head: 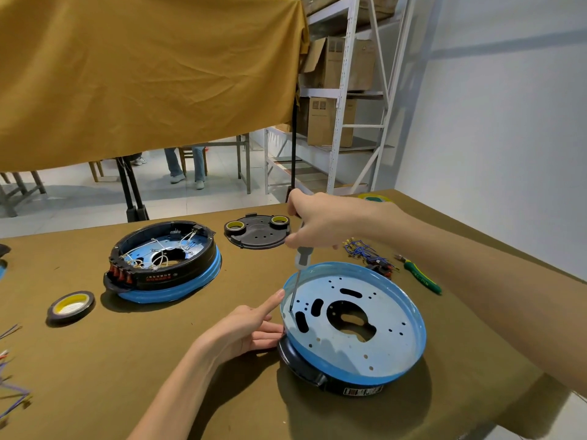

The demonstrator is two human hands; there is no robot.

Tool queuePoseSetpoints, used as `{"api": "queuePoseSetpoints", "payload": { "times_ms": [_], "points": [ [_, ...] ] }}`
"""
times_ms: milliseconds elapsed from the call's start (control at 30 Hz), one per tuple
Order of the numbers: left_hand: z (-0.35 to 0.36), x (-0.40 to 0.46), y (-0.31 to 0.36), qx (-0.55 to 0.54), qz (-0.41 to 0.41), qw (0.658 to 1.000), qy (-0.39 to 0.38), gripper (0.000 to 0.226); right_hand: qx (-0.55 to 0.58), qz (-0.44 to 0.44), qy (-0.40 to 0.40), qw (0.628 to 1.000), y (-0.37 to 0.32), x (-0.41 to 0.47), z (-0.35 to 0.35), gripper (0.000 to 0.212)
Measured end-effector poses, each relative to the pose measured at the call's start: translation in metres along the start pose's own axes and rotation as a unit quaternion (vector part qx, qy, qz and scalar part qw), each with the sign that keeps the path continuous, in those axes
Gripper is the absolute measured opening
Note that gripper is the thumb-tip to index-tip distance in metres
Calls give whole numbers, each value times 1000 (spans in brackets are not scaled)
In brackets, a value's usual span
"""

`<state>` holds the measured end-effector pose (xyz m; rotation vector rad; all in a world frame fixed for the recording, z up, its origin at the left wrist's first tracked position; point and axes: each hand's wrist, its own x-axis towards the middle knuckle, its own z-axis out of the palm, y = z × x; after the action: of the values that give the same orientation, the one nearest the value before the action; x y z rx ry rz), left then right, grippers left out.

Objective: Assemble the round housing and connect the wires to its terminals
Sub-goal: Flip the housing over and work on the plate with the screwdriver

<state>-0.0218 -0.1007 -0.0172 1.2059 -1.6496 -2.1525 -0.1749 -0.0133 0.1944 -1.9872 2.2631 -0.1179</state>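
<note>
A round blue housing with a black lower ring lies in front of me on the olive table. My right hand grips a screwdriver upright, its tip set on a hole near the plate's left rim. My left hand steadies the housing's left edge, index finger straight along the rim, other fingers against the black ring. A bundle of blue wires with terminals lies behind the housing.
A second housing, wired, with red switches, sits at the left. A black cover plate carries two tape rolls. Another tape roll lies near left, green-handled pliers right. Loose wires lie at the left edge.
</note>
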Motion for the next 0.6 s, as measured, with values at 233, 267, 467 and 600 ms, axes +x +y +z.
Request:
{"api": "queuePoseSetpoints", "payload": {
  "times_ms": [233, 267, 467, 600],
  "points": [
    [12, -12, -1, -23, 18, 998, 52, 92, 8, -18, 37, 999, 0, 2, 2, 30],
    [13, -13, -2, -26, 24, 998, 56, 98, -3, -18, 52, 998, 0, 2, 3, 31],
    [17, -19, -6, -26, 34, 997, 70, 127, 46, -17, -33, 998, -2, -2, -5, 41],
    [16, -24, -4, -17, 24, 998, 62, 133, -59, -38, 76, 995, -5, -1, 5, 35]
  ]
}}
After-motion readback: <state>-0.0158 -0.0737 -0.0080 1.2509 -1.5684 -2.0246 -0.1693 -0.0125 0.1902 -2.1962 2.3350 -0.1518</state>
